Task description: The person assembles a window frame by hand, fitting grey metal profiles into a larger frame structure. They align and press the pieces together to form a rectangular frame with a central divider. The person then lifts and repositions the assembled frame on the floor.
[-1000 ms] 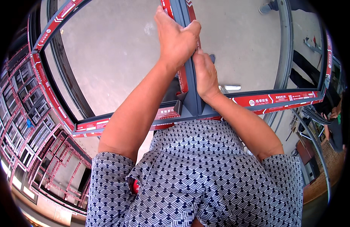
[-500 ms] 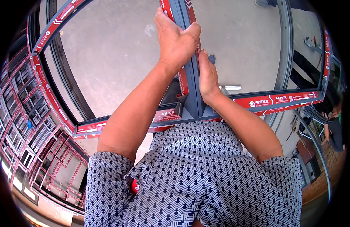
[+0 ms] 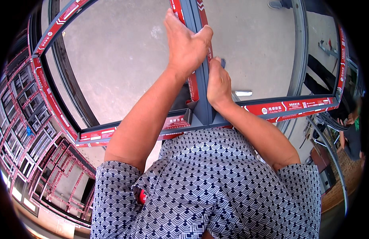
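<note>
A large grey window frame with red protective film spreads in front of me, its near rail close to my patterned shirt. Down its middle runs a grey mullion. My left hand is closed round the mullion's upper part, thumb over the top. Lower down, my right hand is curled against the mullion's right side, its fingertips hidden. Just past its thumb shows a small grey-blue piece; whether I hold it, I cannot make out. A strip of film curls loose at the mullion's foot.
Grey floor shows through the openings, with another grey frame beneath. Stacked red-filmed frames stand at left. At far right another person is near a bent grey strip. A shoe appears at top.
My right hand has slid slightly nearer to me along the mullion and its fingers look more curled. The left hand keeps its hold. The view has shifted a little.
</note>
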`<act>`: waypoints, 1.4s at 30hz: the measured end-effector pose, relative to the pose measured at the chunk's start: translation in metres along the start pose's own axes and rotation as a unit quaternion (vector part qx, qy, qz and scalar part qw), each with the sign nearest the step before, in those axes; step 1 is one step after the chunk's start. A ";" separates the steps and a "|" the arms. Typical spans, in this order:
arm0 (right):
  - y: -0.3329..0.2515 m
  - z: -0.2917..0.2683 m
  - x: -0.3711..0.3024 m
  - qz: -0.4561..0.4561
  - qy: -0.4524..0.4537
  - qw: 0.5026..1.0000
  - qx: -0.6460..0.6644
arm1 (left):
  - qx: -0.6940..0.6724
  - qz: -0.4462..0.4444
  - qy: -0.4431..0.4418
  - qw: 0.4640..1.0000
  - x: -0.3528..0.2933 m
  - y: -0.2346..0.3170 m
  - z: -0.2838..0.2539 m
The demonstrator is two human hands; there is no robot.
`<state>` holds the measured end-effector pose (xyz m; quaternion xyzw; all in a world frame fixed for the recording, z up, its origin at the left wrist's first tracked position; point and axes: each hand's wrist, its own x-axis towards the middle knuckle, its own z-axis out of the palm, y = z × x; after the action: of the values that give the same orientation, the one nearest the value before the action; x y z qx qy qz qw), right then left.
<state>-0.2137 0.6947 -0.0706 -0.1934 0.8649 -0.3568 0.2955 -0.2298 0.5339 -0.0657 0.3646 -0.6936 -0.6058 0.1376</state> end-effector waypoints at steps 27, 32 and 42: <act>-0.012 0.000 -0.004 -0.103 0.163 0.981 -0.014 | 0.054 -0.004 0.005 0.999 0.011 0.003 0.005; -0.021 -0.019 -0.007 -0.027 0.050 0.998 0.033 | 0.056 -0.002 0.022 0.998 0.007 0.007 0.004; -0.023 -0.038 -0.002 -0.005 -0.060 0.995 0.077 | 0.087 0.004 0.047 0.995 0.004 0.007 0.005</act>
<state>-0.2339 0.6995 -0.0314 -0.1957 0.8148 -0.4113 0.3587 -0.2385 0.5348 -0.0609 0.4001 -0.7381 -0.5249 0.1401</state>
